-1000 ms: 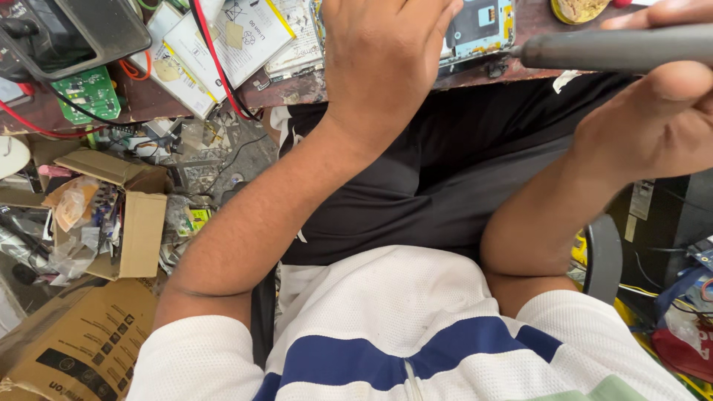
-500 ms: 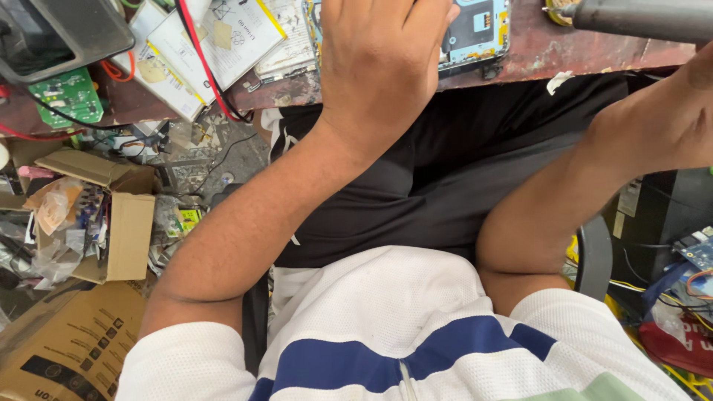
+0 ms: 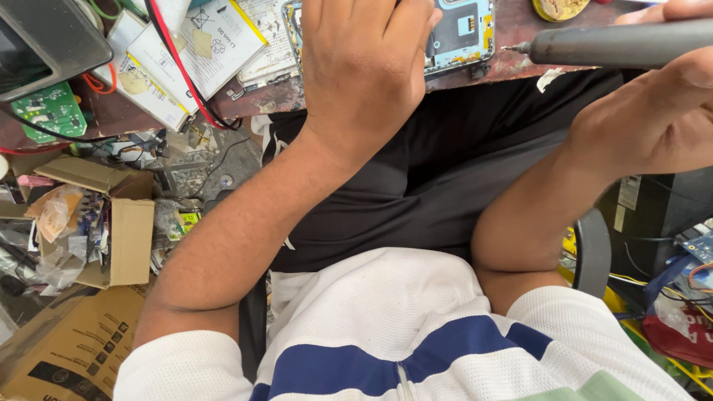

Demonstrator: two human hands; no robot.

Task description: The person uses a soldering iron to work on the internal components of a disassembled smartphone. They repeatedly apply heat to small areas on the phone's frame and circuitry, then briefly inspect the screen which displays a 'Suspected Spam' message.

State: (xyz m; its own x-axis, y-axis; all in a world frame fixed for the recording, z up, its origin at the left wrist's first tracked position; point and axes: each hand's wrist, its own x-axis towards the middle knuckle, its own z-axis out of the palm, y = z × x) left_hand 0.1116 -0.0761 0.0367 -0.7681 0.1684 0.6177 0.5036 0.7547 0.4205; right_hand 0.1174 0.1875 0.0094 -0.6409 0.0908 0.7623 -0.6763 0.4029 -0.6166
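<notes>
Right hand [image 3: 661, 122] grips a grey screwdriver [image 3: 620, 44] at upper right, long axis near-horizontal, tip pointing left toward the opened phone [image 3: 464, 30] that the left hand [image 3: 364, 67] presses flat on the table [image 3: 520, 37].

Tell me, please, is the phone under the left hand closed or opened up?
Opened up: the phone shows bare blue inner frame and parts beside the left hand.
</notes>
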